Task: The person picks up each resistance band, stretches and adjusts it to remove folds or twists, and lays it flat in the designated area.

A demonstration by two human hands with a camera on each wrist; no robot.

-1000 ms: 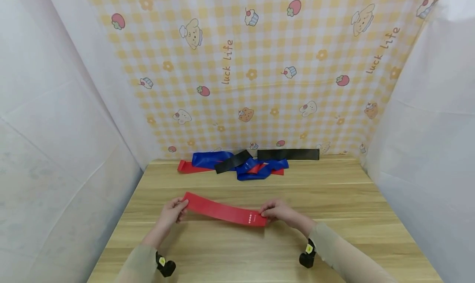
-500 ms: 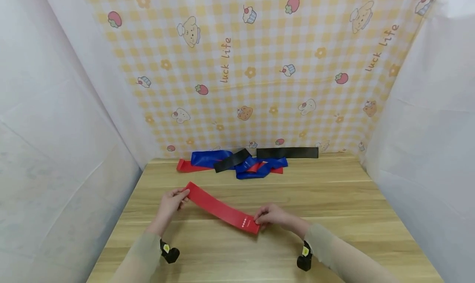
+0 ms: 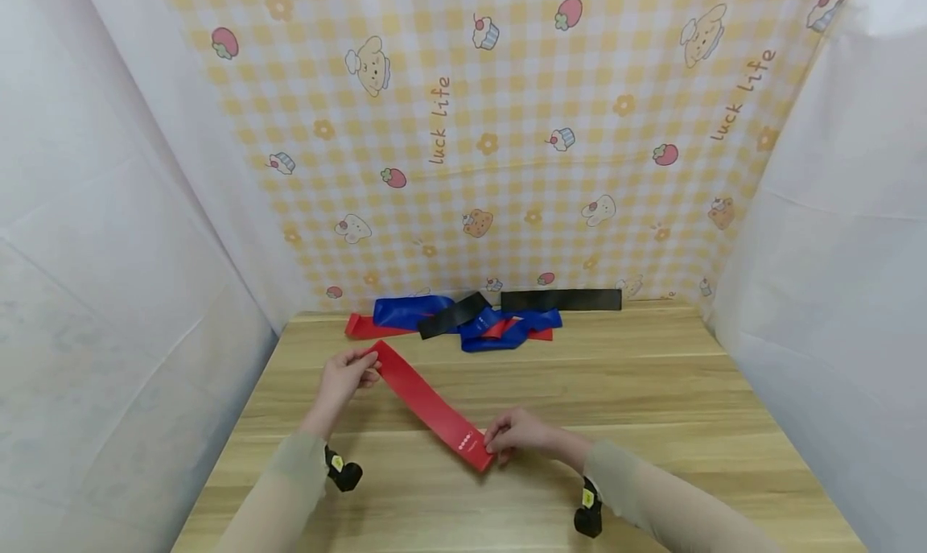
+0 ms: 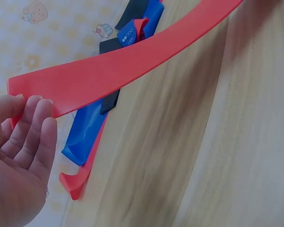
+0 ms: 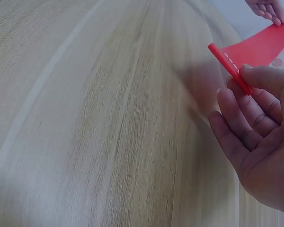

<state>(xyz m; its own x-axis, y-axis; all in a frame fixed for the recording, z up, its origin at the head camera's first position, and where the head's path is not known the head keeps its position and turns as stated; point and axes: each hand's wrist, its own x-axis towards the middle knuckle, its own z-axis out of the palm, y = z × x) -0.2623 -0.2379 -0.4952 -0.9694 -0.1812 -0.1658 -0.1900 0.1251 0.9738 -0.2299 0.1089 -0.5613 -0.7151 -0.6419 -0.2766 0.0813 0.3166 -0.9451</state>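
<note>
A flat red resistance band (image 3: 430, 404) with white dots and print near one end stretches slantwise between both hands, raised over the table. My left hand (image 3: 345, 381) pinches its far left end between thumb and fingers. At the nearer, printed end, my right hand (image 3: 523, 436) pinches the band's edge. In the left wrist view the band (image 4: 118, 71) sags in a gentle curve away from the left hand (image 4: 23, 161). The right wrist view shows the band's folded end (image 5: 231, 69) held by the right thumb and fingers, with the right hand (image 5: 260, 127) palm up.
Along the back of the wooden table (image 3: 623, 408) lies a heap of bands: a blue band (image 3: 413, 311), a black band (image 3: 455, 315), another black band (image 3: 561, 299) and red ones (image 3: 369, 328). A checked cloth (image 3: 529, 175) hangs behind; white sheets (image 3: 833, 239) flank the sides.
The held red band has turned to a steeper slant. My left hand has moved up and slightly right; my right hand has come down and left. The heap at the back stays put.
</note>
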